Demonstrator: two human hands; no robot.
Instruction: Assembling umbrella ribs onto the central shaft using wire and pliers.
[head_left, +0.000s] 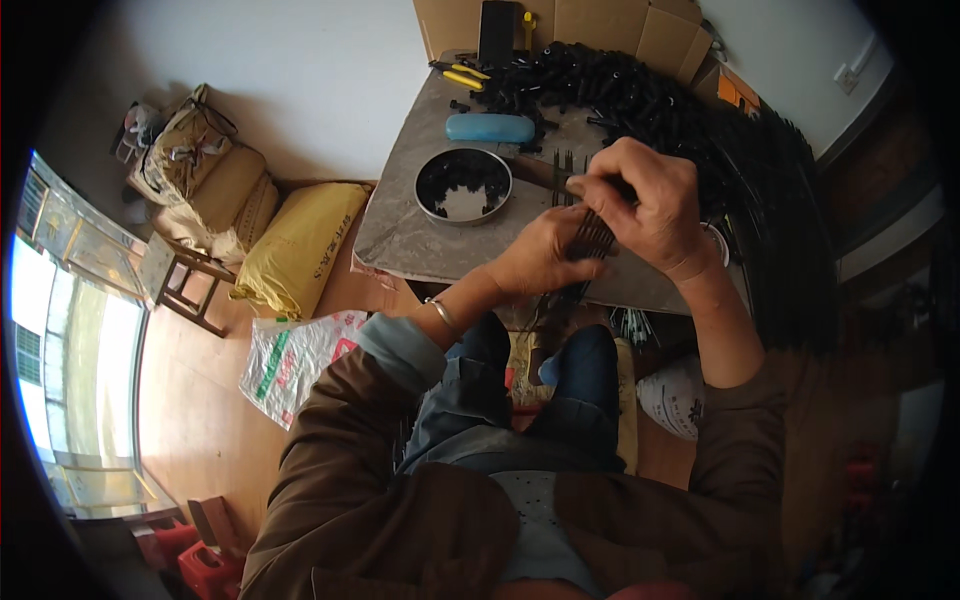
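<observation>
While fingers of left hand [556, 243] hold thin dark strips [595, 237], right hand [655, 203] curls beside them, grip unclear; bowl [465, 205] on surface [398, 236].

Fisheye view downward from the head.
</observation>
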